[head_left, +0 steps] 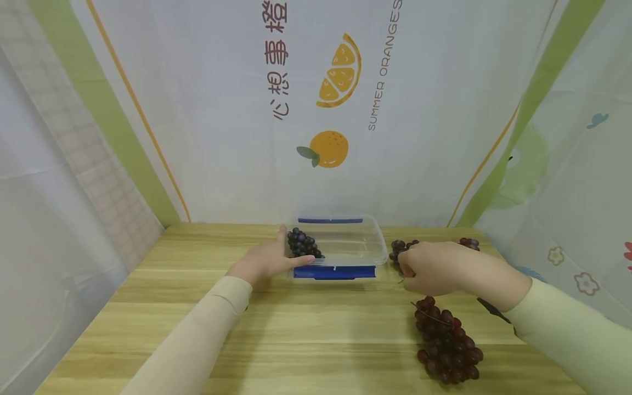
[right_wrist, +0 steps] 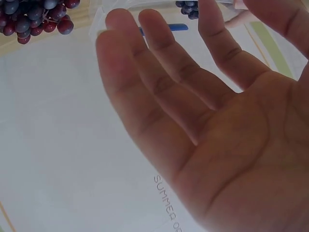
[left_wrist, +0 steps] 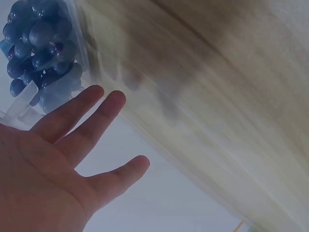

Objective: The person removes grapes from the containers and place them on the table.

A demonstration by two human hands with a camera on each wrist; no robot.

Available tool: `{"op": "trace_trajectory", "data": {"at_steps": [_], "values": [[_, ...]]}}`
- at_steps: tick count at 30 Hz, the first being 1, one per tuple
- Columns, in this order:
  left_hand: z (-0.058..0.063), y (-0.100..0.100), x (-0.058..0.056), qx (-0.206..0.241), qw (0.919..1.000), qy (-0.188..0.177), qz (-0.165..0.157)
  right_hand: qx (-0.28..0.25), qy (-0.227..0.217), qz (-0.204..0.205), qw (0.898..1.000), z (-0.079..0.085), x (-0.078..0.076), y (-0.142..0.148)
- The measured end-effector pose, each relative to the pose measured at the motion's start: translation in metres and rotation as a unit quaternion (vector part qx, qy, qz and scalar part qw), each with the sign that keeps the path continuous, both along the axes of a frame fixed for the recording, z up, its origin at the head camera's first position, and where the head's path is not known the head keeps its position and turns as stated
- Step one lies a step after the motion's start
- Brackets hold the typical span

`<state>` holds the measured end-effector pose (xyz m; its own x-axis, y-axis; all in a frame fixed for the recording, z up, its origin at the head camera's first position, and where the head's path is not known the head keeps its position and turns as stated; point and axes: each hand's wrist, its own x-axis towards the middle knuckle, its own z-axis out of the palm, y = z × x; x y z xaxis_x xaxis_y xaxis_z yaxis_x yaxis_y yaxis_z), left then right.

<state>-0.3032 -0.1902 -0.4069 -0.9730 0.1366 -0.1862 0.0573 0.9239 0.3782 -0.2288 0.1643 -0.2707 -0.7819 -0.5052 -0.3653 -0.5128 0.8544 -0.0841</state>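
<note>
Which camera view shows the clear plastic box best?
The head view: the box shows nearly whole, with two blue clips. The left wrist view shows only part, beside dark grapes; the right wrist view, part behind the right hand.

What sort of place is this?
Perhaps a little curtained-off nook: orange-printed cloth hangs behind a wood-grain table, side cloths hang left and right, and red grapes lie on the table.

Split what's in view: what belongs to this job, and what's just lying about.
Likely in the job: left hand; clear box; dark grapes inside it; right hand; grapes beside it; probably red grapes in front.

Just there: table; printed cloth behind.
</note>
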Motion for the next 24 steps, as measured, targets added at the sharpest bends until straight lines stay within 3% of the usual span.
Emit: {"op": "trace_trajectory", "data": {"at_steps": [7, 24], "values": [[-0.005, -0.001, 0.000, 0.015, 0.9998, 0.014, 0.001, 0.013, 0.001, 0.013, 1.000, 0.000, -0.010, -0.017], [-0.003, 0.000, 0.002, 0.016, 0.9996, 0.022, 0.008, 0.009, 0.017, 0.008, 1.000, -0.007, -0.060, -0.072]]}}
